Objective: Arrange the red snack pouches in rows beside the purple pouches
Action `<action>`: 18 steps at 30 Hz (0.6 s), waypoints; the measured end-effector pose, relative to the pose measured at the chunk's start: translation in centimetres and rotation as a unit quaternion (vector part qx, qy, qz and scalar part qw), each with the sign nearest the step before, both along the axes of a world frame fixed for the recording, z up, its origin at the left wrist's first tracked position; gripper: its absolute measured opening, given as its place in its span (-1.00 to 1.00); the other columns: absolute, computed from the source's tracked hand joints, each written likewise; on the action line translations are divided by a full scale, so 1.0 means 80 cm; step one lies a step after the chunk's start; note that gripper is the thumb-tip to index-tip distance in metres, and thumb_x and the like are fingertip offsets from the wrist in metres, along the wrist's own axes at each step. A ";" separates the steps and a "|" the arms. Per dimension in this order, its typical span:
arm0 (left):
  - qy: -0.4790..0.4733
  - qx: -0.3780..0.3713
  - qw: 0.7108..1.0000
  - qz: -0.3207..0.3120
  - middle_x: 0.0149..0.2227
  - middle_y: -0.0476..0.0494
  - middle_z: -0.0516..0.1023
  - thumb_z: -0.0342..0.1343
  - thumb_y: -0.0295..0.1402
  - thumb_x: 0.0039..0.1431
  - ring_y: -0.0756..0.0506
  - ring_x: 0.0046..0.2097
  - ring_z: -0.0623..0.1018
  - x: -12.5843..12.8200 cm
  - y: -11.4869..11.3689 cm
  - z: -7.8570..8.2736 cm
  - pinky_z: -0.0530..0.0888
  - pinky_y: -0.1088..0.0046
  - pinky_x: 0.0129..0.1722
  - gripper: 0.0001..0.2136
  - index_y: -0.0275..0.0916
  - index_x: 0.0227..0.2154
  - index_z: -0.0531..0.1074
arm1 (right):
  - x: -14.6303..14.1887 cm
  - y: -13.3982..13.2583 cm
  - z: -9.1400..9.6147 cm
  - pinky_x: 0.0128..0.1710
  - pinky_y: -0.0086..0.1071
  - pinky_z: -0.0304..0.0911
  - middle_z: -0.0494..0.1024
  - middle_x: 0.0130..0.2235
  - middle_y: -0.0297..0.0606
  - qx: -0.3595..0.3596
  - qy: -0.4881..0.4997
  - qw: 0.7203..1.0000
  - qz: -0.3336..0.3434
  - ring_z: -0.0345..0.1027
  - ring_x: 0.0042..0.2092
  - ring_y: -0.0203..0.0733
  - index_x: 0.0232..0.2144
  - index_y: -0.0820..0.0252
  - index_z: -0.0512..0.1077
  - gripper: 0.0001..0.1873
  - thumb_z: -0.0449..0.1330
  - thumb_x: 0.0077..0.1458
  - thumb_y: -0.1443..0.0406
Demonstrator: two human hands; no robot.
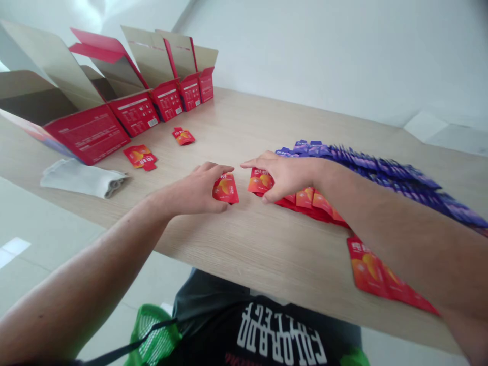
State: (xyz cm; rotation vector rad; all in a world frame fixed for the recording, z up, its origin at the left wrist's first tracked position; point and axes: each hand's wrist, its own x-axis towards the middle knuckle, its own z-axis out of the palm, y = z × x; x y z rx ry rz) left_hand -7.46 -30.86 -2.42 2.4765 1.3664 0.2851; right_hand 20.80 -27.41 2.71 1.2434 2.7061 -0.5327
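My left hand (200, 189) is closed on a small red sachet (225, 188) with an orange picture, held just above the wooden table (244, 244). Close to its right, my right hand (284, 175) rests with fingers curled on the left end of an overlapping row of red sachets (316, 202); its fingertips pinch the end sachet (260, 182). The red row runs on to the right under my forearm and shows again as red sachets (375, 277) near the front edge.
A row of purple sachets (381, 173) lies behind the red row. Several open red cartons (135, 113) stand along the far left. Loose red sachets (141, 156) and another small pile (183, 136) lie before them. A folded grey cloth (82, 178) sits at the left edge.
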 end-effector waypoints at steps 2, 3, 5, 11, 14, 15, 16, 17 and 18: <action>-0.012 -0.002 0.999 -0.043 0.36 -0.29 0.35 0.33 -0.05 -0.02 -0.38 0.39 0.35 0.032 -0.023 0.005 0.34 0.09 0.39 -0.06 -0.12 0.45 0.18 | 0.045 -0.049 0.003 0.39 -0.05 0.18 0.27 0.34 -0.17 0.006 0.006 1.000 -0.008 0.23 0.36 0.21 0.54 -0.17 0.03 0.24 0.48 -0.10 -0.03; -0.017 -0.003 0.998 -0.064 0.36 -0.29 0.34 0.33 -0.07 -0.03 -0.38 0.39 0.34 0.050 -0.036 0.007 0.33 0.09 0.40 -0.05 -0.12 0.46 0.18 | 0.066 -0.074 0.003 0.39 -0.03 0.19 0.27 0.34 -0.17 0.008 0.007 1.000 -0.017 0.22 0.37 0.22 0.54 -0.18 0.04 0.24 0.48 -0.10 -0.02; -0.022 -0.008 0.995 -0.101 0.36 -0.29 0.32 0.34 -0.10 -0.03 -0.37 0.40 0.33 0.086 -0.061 0.007 0.32 0.08 0.41 -0.06 -0.11 0.45 0.18 | 0.104 -0.123 -0.002 0.37 0.01 0.23 0.25 0.35 -0.16 0.016 0.005 0.999 -0.038 0.22 0.36 0.23 0.54 -0.22 0.04 0.23 0.49 -0.10 0.00; -0.037 -0.009 0.977 -0.210 0.32 -0.26 0.33 0.33 -0.20 -0.06 -0.39 0.35 0.35 0.187 -0.115 -0.008 0.35 0.04 0.38 -0.10 -0.06 0.41 0.20 | 0.174 -0.239 -0.028 0.27 0.05 0.34 0.33 0.26 -0.07 0.059 -0.016 0.995 -0.075 0.29 0.27 0.25 0.51 -0.15 0.14 0.17 0.49 -0.11 0.09; -0.017 0.000 0.974 -0.227 0.32 -0.28 0.33 0.33 -0.20 -0.06 -0.42 0.33 0.36 0.224 -0.124 -0.020 0.35 -0.02 0.36 -0.09 -0.06 0.41 0.19 | 0.194 -0.269 -0.045 0.22 0.12 0.35 0.35 0.24 -0.04 0.088 -0.032 0.992 -0.089 0.30 0.23 0.30 0.48 -0.14 0.19 0.14 0.48 -0.14 0.11; -0.010 0.005 0.973 -0.231 0.32 -0.29 0.33 0.33 -0.19 -0.06 -0.43 0.34 0.35 0.234 -0.125 -0.024 0.34 -0.04 0.37 -0.09 -0.07 0.41 0.19 | 0.199 -0.275 -0.050 0.20 0.13 0.35 0.35 0.24 -0.04 0.096 -0.035 0.990 -0.094 0.30 0.22 0.30 0.47 -0.15 0.20 0.13 0.47 -0.14 0.12; -0.005 0.009 0.972 -0.236 0.32 -0.31 0.33 0.33 -0.18 -0.06 -0.44 0.34 0.34 0.243 -0.125 -0.027 0.34 -0.05 0.37 -0.09 -0.09 0.41 0.19 | 0.205 -0.279 -0.055 0.19 0.13 0.35 0.35 0.24 -0.03 0.103 -0.037 0.989 -0.100 0.31 0.20 0.30 0.46 -0.15 0.22 0.11 0.47 -0.14 0.13; -0.002 0.013 0.970 -0.242 0.31 -0.33 0.33 0.34 -0.18 -0.06 -0.43 0.34 0.34 0.251 -0.125 -0.030 0.33 -0.04 0.38 -0.09 -0.12 0.41 0.19 | 0.210 -0.282 -0.059 0.19 0.13 0.36 0.35 0.25 -0.03 0.109 -0.040 0.988 -0.106 0.31 0.20 0.29 0.44 -0.14 0.25 0.08 0.47 -0.15 0.13; -0.002 0.015 0.968 -0.249 0.30 -0.34 0.34 0.34 -0.17 -0.05 -0.42 0.34 0.35 0.257 -0.125 -0.033 0.33 -0.03 0.38 -0.09 -0.14 0.41 0.20 | 0.214 -0.284 -0.063 0.18 0.14 0.36 0.35 0.25 -0.02 0.116 -0.043 0.986 -0.111 0.31 0.19 0.29 0.42 -0.12 0.28 0.06 0.46 -0.15 0.13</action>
